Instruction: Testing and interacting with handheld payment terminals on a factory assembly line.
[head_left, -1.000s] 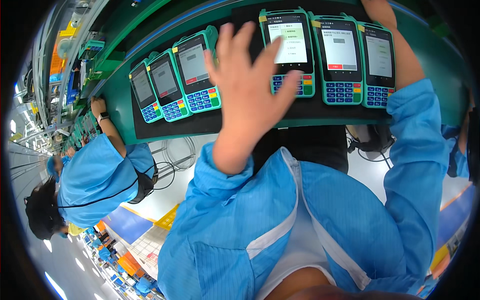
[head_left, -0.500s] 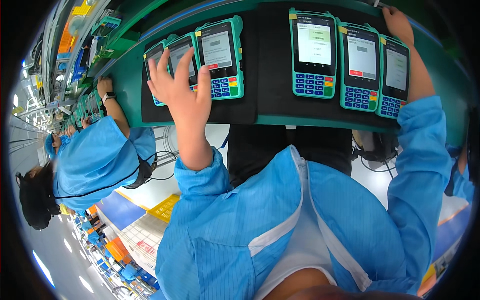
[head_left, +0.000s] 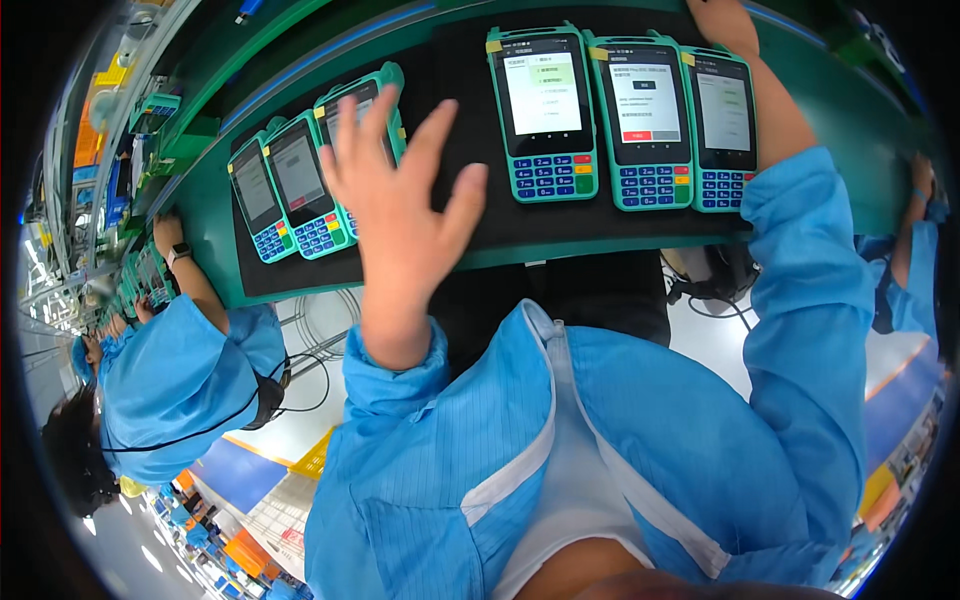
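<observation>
My left hand (head_left: 395,205) hovers open, fingers spread, over the third teal payment terminal (head_left: 372,95) of the left group and hides most of it. Two more terminals (head_left: 300,185) lie to its left on the black mat (head_left: 500,225). Three lit terminals lie to the right: one (head_left: 545,110), a middle one (head_left: 642,120) and the right one (head_left: 722,125). My right hand (head_left: 722,18) rests at the far edge beyond the right terminal; its fingers are cut off by the frame's rim.
The mat lies on a green conveyor bench (head_left: 850,130). A co-worker in a blue smock (head_left: 175,385) sits at my left, hand on the bench. Another person's sleeve (head_left: 915,270) shows at the right. Yellow and orange crates stand on the floor below.
My left hand has lifted off the left terminals and shifted right, fingers spread wider. The view has tilted slightly, so the terminals sit further left.
</observation>
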